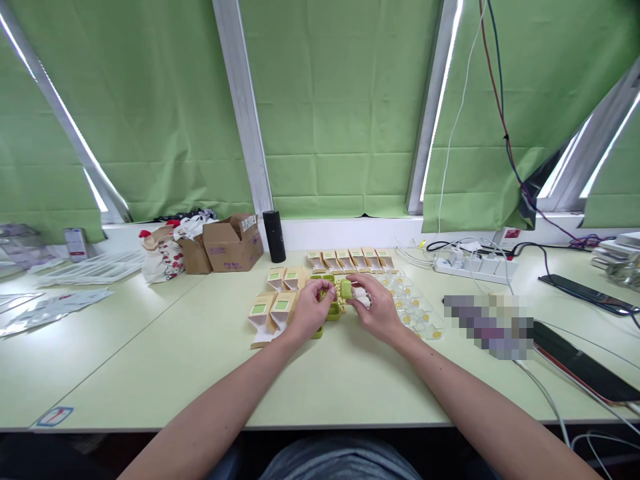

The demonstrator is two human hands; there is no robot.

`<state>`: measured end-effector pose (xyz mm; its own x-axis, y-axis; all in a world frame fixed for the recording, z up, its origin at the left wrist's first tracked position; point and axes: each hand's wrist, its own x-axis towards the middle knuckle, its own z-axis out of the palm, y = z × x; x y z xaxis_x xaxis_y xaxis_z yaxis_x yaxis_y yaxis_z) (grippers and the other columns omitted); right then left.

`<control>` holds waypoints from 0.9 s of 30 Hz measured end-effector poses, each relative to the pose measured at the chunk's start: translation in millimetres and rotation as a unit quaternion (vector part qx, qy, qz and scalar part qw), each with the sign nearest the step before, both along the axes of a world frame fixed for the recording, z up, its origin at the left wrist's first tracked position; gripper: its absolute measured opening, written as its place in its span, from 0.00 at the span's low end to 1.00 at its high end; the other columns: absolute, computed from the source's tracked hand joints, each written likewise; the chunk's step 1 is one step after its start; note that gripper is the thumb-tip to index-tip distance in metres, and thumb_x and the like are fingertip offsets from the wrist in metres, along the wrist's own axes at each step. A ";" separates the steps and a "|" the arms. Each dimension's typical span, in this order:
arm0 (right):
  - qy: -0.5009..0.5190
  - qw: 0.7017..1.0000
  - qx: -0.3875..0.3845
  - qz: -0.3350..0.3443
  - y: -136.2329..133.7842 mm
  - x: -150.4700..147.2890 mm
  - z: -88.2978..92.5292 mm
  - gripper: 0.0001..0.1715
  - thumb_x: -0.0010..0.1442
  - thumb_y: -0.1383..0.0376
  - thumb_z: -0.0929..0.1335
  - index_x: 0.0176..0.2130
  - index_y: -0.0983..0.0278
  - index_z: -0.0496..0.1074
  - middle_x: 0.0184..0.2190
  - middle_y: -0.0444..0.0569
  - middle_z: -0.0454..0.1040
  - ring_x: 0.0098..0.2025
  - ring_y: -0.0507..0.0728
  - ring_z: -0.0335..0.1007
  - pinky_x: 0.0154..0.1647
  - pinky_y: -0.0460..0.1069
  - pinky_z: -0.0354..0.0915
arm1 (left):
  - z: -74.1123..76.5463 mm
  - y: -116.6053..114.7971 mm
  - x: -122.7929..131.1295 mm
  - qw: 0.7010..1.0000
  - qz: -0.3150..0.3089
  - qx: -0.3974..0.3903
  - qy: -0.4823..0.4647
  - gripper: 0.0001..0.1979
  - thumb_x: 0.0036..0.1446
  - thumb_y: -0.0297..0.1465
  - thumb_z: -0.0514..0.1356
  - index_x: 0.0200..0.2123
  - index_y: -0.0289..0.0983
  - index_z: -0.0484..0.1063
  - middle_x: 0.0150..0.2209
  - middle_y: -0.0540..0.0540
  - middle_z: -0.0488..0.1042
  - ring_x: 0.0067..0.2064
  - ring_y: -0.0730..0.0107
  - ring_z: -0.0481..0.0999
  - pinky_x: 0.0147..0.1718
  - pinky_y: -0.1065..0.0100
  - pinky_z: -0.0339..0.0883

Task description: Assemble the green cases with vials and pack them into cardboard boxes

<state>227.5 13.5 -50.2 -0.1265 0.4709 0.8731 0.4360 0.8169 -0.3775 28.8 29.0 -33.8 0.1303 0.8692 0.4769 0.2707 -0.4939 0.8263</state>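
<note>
My left hand [311, 310] and my right hand [376, 308] meet over the middle of the pale green table [150, 353], fingers curled. Between them they pinch a small green and yellow piece [344, 291]. More small green pieces [332, 311] lie under the hands. Open tan cartons with green labels [273, 310] lie just left of my left hand. A further row of tan cartons [350, 259] stands behind the hands. Clear plastic trays with yellow bits [417, 310] lie right of my right hand.
A black cylinder [274, 236] and brown cardboard boxes [233, 243] stand at the back left, beside a patterned bag [163, 257]. A white power strip [475, 267] with cables lies at the back right. Dark flat devices [580, 363] lie at the right. Clear packets [45, 307] lie far left.
</note>
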 end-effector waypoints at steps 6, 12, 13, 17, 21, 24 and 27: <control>0.000 1.000 0.004 0.000 -0.5 0.3 1.7 0.25 0.65 0.69 0.71 0.60 0.57 0.73 0.55 0.56 0.80 0.54 0.65 0.80 0.55 0.63 0.80 | 2.5 -1.6 -1.0 1.000 -0.006 -0.006 0.002 0.12 0.63 0.41 0.64 0.36 0.38 0.76 0.33 0.46 0.78 0.36 0.63 0.76 0.40 0.63 0.70; 0.002 1.000 0.006 0.000 -0.8 0.1 2.6 0.24 0.66 0.69 0.70 0.60 0.57 0.72 0.55 0.56 0.80 0.55 0.65 0.79 0.54 0.63 0.81 | 4.5 -2.8 -2.0 1.000 -0.005 -0.008 -0.006 0.13 0.63 0.43 0.64 0.36 0.39 0.75 0.32 0.46 0.78 0.35 0.64 0.76 0.39 0.63 0.69; 0.002 1.000 0.006 0.000 -0.5 0.4 2.3 0.25 0.65 0.69 0.70 0.60 0.56 0.72 0.55 0.56 0.80 0.55 0.65 0.79 0.54 0.63 0.81 | 4.9 -2.9 -2.1 1.000 -0.006 -0.008 -0.008 0.13 0.63 0.43 0.64 0.35 0.39 0.75 0.32 0.46 0.78 0.35 0.64 0.76 0.40 0.63 0.69; 0.001 1.000 0.001 -0.003 1.4 2.1 0.7 0.26 0.65 0.69 0.69 0.61 0.56 0.70 0.57 0.57 0.78 0.58 0.66 0.76 0.57 0.65 0.79 | 5.9 -2.3 -3.2 1.000 0.011 -0.004 -0.026 0.13 0.65 0.42 0.62 0.37 0.39 0.76 0.33 0.45 0.79 0.38 0.62 0.76 0.41 0.62 0.69; 0.002 1.000 -0.013 0.005 0.4 3.0 2.6 0.29 0.65 0.71 0.68 0.63 0.56 0.68 0.59 0.58 0.74 0.61 0.66 0.73 0.60 0.66 0.78 | 5.2 -1.4 -5.9 0.997 0.059 0.045 0.004 0.09 0.66 0.38 0.63 0.40 0.39 0.79 0.37 0.42 0.81 0.46 0.56 0.76 0.45 0.59 0.69; -0.006 1.000 -0.017 0.004 -2.9 3.3 6.2 0.30 0.65 0.72 0.67 0.63 0.55 0.68 0.60 0.58 0.72 0.64 0.67 0.71 0.61 0.67 0.77 | 4.6 -4.2 -6.8 0.993 0.075 0.087 0.033 0.09 0.66 0.37 0.63 0.44 0.40 0.80 0.45 0.40 0.80 0.54 0.53 0.74 0.52 0.56 0.70; -0.028 1.000 -0.001 -0.007 -5.7 3.6 9.0 0.31 0.65 0.73 0.66 0.64 0.55 0.68 0.59 0.59 0.71 0.63 0.67 0.71 0.61 0.67 0.77 | 5.9 -10.8 -5.7 0.988 0.053 0.129 0.067 0.11 0.66 0.35 0.64 0.50 0.41 0.78 0.51 0.40 0.79 0.62 0.51 0.68 0.61 0.52 0.68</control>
<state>231.1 7.8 -41.2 -0.1679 0.4751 0.8637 0.4673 0.8099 -0.3547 23.1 18.2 -27.9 0.1217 0.7333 0.6689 0.4314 -0.6460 0.6297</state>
